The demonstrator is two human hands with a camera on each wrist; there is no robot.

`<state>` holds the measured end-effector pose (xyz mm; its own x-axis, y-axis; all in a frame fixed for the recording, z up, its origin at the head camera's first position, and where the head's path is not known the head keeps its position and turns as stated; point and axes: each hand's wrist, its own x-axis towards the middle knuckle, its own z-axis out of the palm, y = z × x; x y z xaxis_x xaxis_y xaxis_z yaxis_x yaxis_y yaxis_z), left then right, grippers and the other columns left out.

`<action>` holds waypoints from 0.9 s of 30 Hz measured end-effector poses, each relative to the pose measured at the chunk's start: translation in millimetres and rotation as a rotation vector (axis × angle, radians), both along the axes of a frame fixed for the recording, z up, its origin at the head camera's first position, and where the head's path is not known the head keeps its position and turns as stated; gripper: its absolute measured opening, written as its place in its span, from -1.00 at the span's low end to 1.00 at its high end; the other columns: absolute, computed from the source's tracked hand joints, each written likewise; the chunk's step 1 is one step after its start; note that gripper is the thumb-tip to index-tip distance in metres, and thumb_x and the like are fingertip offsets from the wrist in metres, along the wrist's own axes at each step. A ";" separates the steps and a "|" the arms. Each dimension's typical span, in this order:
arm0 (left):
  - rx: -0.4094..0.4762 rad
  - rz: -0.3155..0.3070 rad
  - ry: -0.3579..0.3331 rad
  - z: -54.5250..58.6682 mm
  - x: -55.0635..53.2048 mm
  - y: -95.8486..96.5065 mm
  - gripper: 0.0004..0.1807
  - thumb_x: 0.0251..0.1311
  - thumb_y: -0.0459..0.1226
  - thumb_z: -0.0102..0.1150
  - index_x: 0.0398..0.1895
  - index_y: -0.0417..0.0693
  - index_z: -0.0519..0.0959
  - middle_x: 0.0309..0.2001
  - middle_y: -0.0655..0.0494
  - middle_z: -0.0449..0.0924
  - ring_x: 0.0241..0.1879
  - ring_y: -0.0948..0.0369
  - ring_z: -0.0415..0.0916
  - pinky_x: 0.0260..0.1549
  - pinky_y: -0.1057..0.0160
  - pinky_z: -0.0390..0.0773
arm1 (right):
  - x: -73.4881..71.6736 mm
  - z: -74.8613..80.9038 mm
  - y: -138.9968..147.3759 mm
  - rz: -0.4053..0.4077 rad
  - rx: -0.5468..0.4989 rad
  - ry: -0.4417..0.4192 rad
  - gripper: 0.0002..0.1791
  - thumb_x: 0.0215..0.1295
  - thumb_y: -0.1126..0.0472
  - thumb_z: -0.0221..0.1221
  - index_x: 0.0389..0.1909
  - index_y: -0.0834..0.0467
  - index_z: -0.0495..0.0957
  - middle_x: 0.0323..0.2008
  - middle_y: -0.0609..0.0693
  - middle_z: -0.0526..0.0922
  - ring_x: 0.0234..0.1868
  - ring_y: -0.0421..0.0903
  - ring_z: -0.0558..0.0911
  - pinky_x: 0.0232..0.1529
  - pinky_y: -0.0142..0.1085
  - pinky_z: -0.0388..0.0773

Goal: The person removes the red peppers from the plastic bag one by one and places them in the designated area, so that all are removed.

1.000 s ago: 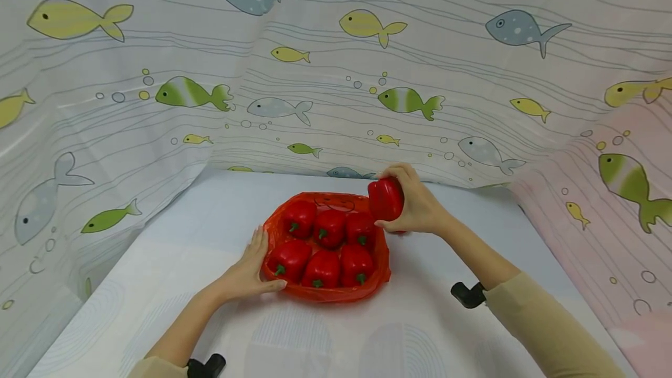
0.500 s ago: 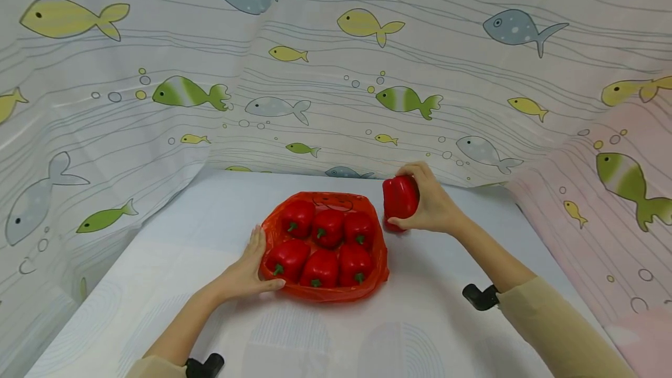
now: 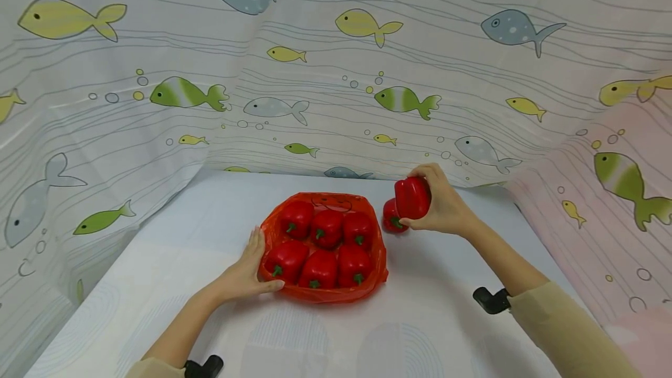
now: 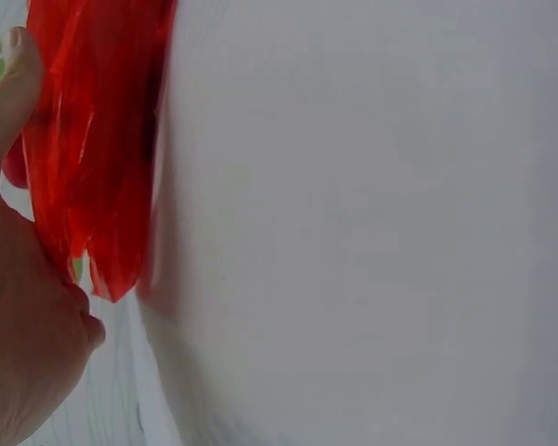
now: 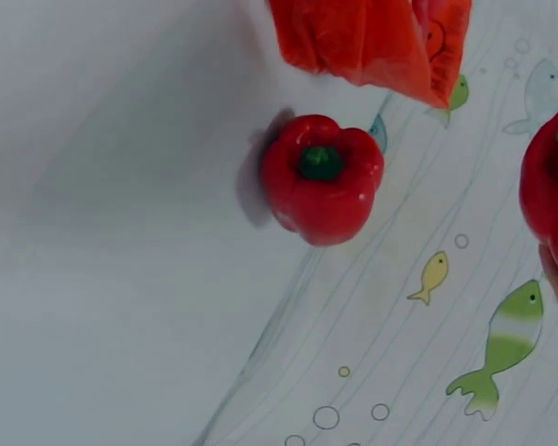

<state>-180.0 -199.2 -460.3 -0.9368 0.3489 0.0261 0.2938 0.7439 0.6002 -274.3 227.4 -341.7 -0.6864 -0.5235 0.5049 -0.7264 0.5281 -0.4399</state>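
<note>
Between the hands, an orange-red plastic bag [image 3: 341, 295] lies spread on the table with several red bell peppers [image 3: 326, 229] inside, green stems showing. My left hand [image 3: 236, 277] rests against the bag's left side, fingers fairly straight and spread, thumb along its front edge. In the left wrist view that hand [image 4: 28, 344] lies beside the thin bag wall [image 4: 98, 149]. Raised to the right of the bag, my right hand [image 3: 446, 206] grips one bell pepper [image 3: 413, 198] between thumb and fingers. Another bell pepper [image 5: 321, 190] stands on the table beside the bag, partly hidden behind the held one in the head view.
A pale, patterned cloth [image 3: 294, 343] covers the table. Behind and at both sides hang curtains [image 3: 325, 74] printed with fish, meeting the table's back edge. Black wrist mounts [image 3: 492, 300] stick out from both forearms.
My right hand has carried the held bell pepper rightward, away from the bag's right rim, and the pepper on the table has come into view. My left hand has stayed on the bag.
</note>
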 end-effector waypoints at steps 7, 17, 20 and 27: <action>-0.005 0.006 0.002 0.5 0.1 0.3 0.36 -0.02 0.17 0.34 0.43 -0.49 -0.34 0.47 -0.37 -0.52 0.45 -0.22 -0.52 0.27 -0.31 -0.03 | -2.9 -2.3 17.6 -0.037 0.010 0.027 -0.02 -0.35 0.26 0.58 0.15 0.23 0.23 0.09 0.09 0.34 0.13 0.06 0.36 -0.20 0.03 0.63; 0.014 -0.011 0.015 -1.3 1.7 0.9 0.35 -0.01 0.13 0.36 0.43 -0.50 -0.35 0.47 -0.38 -0.52 0.44 -0.24 -0.53 0.28 -0.33 -0.09 | -8.1 -13.8 43.1 -0.118 0.030 0.031 -0.03 -0.37 0.28 0.58 0.14 0.24 0.24 0.06 0.11 0.36 0.11 0.10 0.37 -0.25 0.06 0.63; 0.012 -0.011 0.015 -2.1 2.2 1.3 0.35 -0.01 0.14 0.36 0.43 -0.50 -0.34 0.47 -0.37 -0.52 0.45 -0.23 -0.52 0.28 -0.32 -0.09 | -9.9 -18.5 49.1 -0.135 0.037 0.018 -0.02 -0.37 0.28 0.58 0.14 0.24 0.23 0.06 0.12 0.35 0.12 0.12 0.36 -0.25 0.07 0.63; 0.003 -0.008 0.025 -1.1 2.8 1.8 0.35 -0.02 0.13 0.36 0.42 -0.52 -0.33 0.47 -0.38 -0.52 0.44 -0.24 -0.52 0.28 -0.32 -0.09 | -19.1 -30.3 60.5 -0.178 0.047 0.003 -0.06 -0.33 0.26 0.57 0.12 0.26 0.24 0.05 0.15 0.34 0.10 0.15 0.37 -0.25 0.10 0.62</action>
<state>-177.2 -197.4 -461.4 -0.9330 0.3564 0.0507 0.3148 0.7396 0.5948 -293.4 287.9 -372.0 -0.7684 -0.4172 0.4852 -0.6213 0.6681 -0.4095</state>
